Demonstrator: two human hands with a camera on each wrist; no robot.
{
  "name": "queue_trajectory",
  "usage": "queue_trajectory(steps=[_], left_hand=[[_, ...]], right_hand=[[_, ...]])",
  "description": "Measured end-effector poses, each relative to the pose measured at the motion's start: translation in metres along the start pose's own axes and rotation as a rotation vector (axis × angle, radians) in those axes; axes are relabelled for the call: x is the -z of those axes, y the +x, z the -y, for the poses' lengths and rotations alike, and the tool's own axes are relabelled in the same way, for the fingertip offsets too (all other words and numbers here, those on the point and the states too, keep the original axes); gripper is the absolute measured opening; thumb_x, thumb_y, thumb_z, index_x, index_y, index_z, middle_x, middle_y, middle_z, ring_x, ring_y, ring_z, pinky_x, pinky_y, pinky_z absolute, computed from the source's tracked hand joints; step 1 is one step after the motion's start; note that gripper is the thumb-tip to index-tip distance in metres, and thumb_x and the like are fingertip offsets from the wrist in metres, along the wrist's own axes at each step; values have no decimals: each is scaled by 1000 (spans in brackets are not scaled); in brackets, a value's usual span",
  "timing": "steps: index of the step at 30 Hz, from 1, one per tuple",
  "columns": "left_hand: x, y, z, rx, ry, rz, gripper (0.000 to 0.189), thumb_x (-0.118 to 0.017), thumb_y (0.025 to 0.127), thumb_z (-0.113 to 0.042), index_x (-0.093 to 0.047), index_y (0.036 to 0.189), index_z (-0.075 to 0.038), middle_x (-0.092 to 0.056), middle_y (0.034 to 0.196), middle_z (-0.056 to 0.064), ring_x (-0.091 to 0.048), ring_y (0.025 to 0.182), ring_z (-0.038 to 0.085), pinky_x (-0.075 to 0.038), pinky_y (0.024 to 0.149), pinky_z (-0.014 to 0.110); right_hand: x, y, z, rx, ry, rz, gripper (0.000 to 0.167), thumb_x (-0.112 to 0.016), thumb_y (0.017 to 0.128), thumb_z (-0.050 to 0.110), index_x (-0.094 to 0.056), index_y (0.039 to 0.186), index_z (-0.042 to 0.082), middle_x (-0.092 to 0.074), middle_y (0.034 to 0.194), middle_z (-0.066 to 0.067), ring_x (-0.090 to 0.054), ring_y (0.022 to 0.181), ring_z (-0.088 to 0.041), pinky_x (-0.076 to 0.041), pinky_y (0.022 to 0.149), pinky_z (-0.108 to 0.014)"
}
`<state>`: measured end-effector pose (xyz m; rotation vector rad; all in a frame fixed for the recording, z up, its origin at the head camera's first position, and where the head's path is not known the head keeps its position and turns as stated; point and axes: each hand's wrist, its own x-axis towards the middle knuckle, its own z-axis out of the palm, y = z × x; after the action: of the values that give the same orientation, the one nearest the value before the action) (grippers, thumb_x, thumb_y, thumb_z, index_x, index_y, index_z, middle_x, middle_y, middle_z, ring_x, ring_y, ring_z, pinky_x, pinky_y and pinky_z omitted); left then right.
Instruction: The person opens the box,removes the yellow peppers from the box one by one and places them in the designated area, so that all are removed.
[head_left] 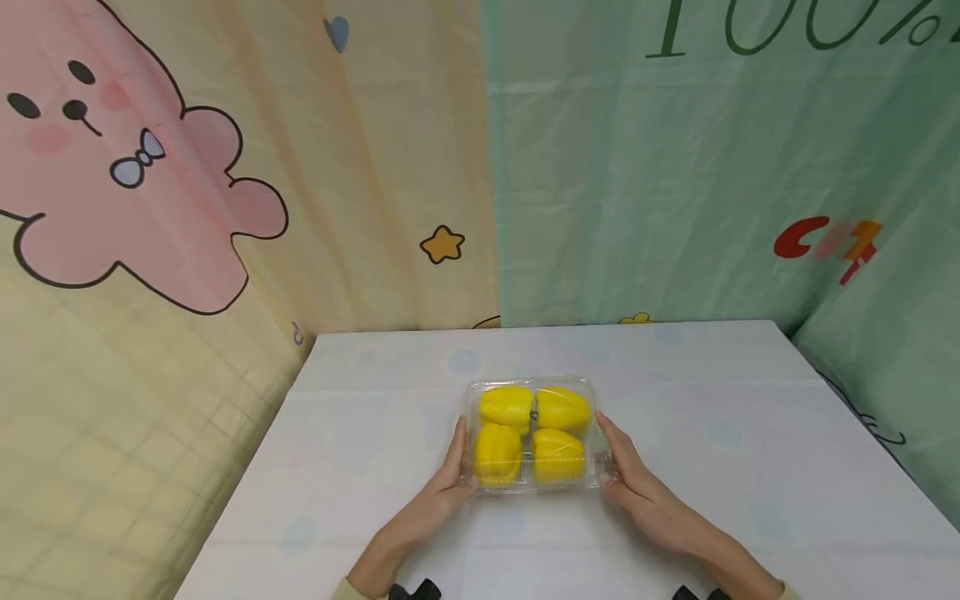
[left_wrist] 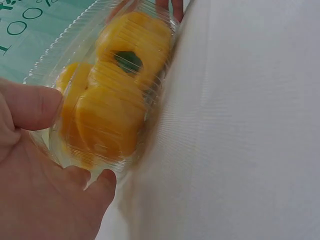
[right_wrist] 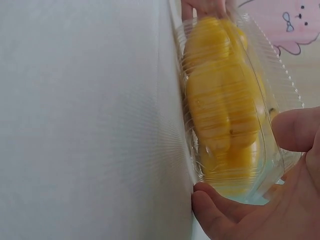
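A clear plastic clamshell box [head_left: 598, 457] holds several yellow bell peppers [head_left: 498, 454], seen through its ridged walls in all three views. My left hand [head_left: 442, 485] grips the box's left side, thumb [left_wrist: 37, 107] along the upper edge and fingers low by the base. On the opposite side, my right hand [head_left: 647, 493] holds it the same way, with the thumb [right_wrist: 297, 130] at the upper rim and fingertips [right_wrist: 207, 197] near the bottom corner. The box is close to the tabletop; whether it touches I cannot tell.
The white table [head_left: 360, 467] with pale dots spreads around the box. Behind it hangs a curtain [head_left: 645, 167], part beige and part green, with a printed pink bear [head_left: 135, 225] at the left. Dark straps or mounts [head_left: 416, 590] show at the wrists.
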<state>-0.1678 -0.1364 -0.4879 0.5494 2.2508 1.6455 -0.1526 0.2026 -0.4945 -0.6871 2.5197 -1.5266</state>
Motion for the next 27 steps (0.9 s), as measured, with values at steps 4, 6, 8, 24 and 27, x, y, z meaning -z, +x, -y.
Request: queue_trajectory(steps=[4, 6, 8, 24, 27], left_hand=[[1, 1, 0, -3, 36, -14, 88, -50, 102, -10, 14, 160, -21, 18, 166, -2, 14, 151, 19, 1, 120, 54], [1, 1, 1, -11, 38, -37, 91, -53, 100, -7, 13, 161, -20, 15, 166, 0, 12, 152, 20, -1, 120, 52], [1, 2, 3, -27, 43, -58, 92, -54, 98, -5, 12, 161, -19, 14, 167, 1, 10, 152, 20, -3, 121, 51], [1, 4, -5, -22, 133, -117, 95, -64, 92, -8, 1, 163, -14, 7, 168, 5, 1, 152, 15, -13, 120, 41], [3, 2, -8, -13, 166, -115, 96, -65, 93, -9, 0, 163, -15, 7, 168, 5, 1, 152, 17, -17, 120, 44]], right_hand=[[2, -1, 2, -30, -21, -4, 78, -45, 106, 6, 3, 163, 28, 4, 168, 5, 0, 152, -21, -7, 104, -1], [2, -1, 2, -32, -40, -11, 77, -46, 106, 10, 2, 163, 28, 3, 168, 5, -2, 152, -23, -8, 105, -3], [3, -1, 2, -31, -77, -27, 76, -48, 107, 15, 1, 163, 29, 0, 168, 6, -7, 152, -24, -13, 110, -11], [14, -5, 2, -49, -272, -82, 80, -61, 102, 30, -9, 162, 33, -19, 163, 9, -57, 119, -21, -54, 89, -43], [17, -5, 3, -64, -286, -67, 82, -63, 100, 35, -9, 162, 34, -21, 163, 11, -56, 120, -19, -55, 90, -40]])
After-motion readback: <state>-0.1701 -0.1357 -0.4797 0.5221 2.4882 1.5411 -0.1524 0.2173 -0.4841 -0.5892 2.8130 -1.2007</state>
